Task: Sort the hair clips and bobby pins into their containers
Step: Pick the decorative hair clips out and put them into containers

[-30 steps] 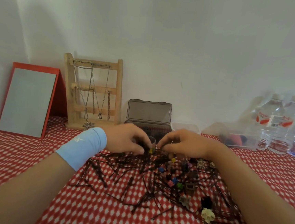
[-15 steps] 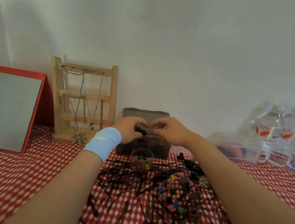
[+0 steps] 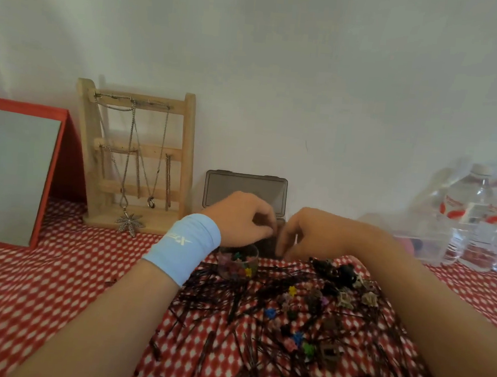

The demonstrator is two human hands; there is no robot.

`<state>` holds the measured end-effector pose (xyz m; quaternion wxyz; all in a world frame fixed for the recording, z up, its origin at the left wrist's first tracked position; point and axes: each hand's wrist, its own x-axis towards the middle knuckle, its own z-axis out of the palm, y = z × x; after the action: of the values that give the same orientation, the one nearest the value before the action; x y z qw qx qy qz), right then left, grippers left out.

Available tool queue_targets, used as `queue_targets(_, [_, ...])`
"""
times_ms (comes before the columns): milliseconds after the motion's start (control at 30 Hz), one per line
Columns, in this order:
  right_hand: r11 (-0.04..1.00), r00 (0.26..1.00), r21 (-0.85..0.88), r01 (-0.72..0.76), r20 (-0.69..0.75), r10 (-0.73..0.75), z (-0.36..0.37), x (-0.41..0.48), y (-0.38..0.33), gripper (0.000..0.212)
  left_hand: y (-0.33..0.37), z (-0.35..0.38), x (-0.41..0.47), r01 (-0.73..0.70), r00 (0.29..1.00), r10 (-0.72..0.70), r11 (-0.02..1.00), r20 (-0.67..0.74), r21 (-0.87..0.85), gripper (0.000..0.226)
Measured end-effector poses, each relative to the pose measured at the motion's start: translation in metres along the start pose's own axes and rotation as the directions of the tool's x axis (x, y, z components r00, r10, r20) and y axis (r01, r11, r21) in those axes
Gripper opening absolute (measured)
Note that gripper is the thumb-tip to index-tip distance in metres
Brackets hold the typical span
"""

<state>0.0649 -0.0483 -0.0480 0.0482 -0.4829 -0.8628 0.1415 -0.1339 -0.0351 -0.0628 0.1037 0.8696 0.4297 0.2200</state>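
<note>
From the head camera, both hands were reaching over to the dark box, which sat with its lid up against the wall. The left hand was just in front of the box, fingers curled in; I could not tell if it held anything. The right hand was beside it, fingers bent down and apart. A small clear cup of coloured clips stood just in front of the box. Black bobby pins and little hair clips lay spread in front of the cup.

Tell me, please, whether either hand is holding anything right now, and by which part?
It cannot be told: the left hand and right hand curl over the dark box, their fingers hiding any pin.
</note>
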Motion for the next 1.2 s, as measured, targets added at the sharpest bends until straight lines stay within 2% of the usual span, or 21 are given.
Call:
queue_targets(67, [0.999, 0.992, -0.044, -0.009, 0.122, 0.014, 0.006, -0.006, 0.003, 0.019, 0.013, 0.001, -0.002, -0.01, 0.998, 0.012, 0.999, 0.057, -0.03, 0.01])
queue_targets(167, [0.998, 0.982, -0.061, -0.001, 0.186, 0.012, 0.018, -0.01, 0.008, 0.024, 0.027, 0.008, -0.007, -0.03, 0.986, 0.029, 1.0, 0.165, 0.002, 0.009])
queue_targets(333, [0.993, 0.985, -0.121, 0.006, 0.171, 0.015, 0.027, -0.009, 0.015, 0.021, 0.038, 0.023, -0.018, -0.046, 0.943, 0.017, 0.996, 0.332, 0.08, 0.013])
queue_targets(467, [1.0, 0.995, 0.002, 0.007, 0.099, -0.007, 0.02, -0.013, 0.018, 0.01, 0.037, 0.039, -0.026, -0.076, 0.923, 0.027, 0.99, 0.385, 0.115, 0.023])
queue_targets(567, [0.999, 0.989, 0.045, 0.013, 0.146, -0.019, 0.017, -0.017, 0.019, 0.016, 0.034, 0.045, -0.03, -0.102, 0.935, 0.058, 0.989, 0.35, 0.111, 0.02])
queue_targets(700, [0.999, 0.971, -0.009, 0.047, 0.234, -0.044, 0.022, -0.017, 0.017, 0.019, 0.033, 0.05, -0.033, -0.092, 0.951, 0.057, 0.991, 0.305, 0.102, 0.017])
queue_targets(867, [0.997, 0.98, 0.001, 0.076, 0.182, -0.075, 0.031, -0.015, 0.013, 0.018, 0.035, 0.035, -0.035, -0.07, 0.964, 0.035, 0.99, 0.264, 0.126, 0.014])
queue_targets(1000, [0.994, 0.981, 0.012, 0.106, 0.164, -0.107, 0.035, -0.013, 0.01, 0.019, 0.029, 0.006, -0.036, -0.015, 0.988, 0.0, 0.995, 0.157, 0.096, 0.01])
queue_targets(1200, [0.988, 0.979, 0.021, 0.152, 0.137, -0.154, 0.041, -0.012, 0.006, 0.015, 0.002, -0.008, -0.04, 0.094, 0.994, -0.101, 0.984, 0.042, 0.15, 0.01])
